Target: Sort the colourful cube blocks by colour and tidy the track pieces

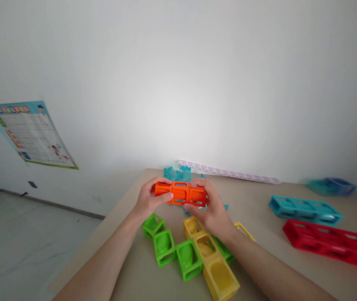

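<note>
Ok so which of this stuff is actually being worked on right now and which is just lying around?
In hand: orange block row, held at its ends by the left hand and right hand.

Lying about on the table: green blocks, yellow blocks, teal row, red row, purple strip; poster on the wall.

The wall (pixel 178 83) was plain white and unbroken, with a bright patch of light at its centre that faded to grey toward the edges. A printed poster (pixel 29 133), blue-bordered with a green lower edge, hung on the wall at the left; its text was too small to read. A small dark fitting (pixel 32 184) sat on the wall below the poster. A dark skirting strip (pixel 56 205) ran along the wall's foot. The floor (pixel 15 242) was pale grey and smooth. A beige desk (pixel 250 209) stood with its far edge against the wall.
</note>
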Motion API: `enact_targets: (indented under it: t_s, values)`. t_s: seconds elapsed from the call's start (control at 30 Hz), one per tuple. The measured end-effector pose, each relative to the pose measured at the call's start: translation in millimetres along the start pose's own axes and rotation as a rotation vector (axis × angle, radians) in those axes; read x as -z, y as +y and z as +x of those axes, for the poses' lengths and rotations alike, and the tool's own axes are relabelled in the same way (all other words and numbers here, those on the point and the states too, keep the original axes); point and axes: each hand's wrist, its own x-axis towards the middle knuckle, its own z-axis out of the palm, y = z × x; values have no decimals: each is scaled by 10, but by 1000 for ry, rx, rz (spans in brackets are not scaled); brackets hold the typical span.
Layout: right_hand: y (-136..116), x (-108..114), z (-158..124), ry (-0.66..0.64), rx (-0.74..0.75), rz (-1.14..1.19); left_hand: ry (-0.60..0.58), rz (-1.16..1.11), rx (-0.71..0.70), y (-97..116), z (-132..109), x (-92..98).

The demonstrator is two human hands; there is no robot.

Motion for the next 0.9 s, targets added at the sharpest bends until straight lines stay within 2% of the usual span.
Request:
enact_targets:
  t_s: [0.17,0.4,0.63,0.9]
  values:
    - [-50,0,-13,-69,56,-139,-17,-180,95,11,-2,-28]
    - [-92,8,-8,-55,182,-189,-85,-325,177,76,-7,-57]
    - [-138,15,-21,-58,201,-261,-118,-353,154,65,-13,-45]
    - [-133,9,-16,-74,204,-293,-48,-287,119,72,1,-51]
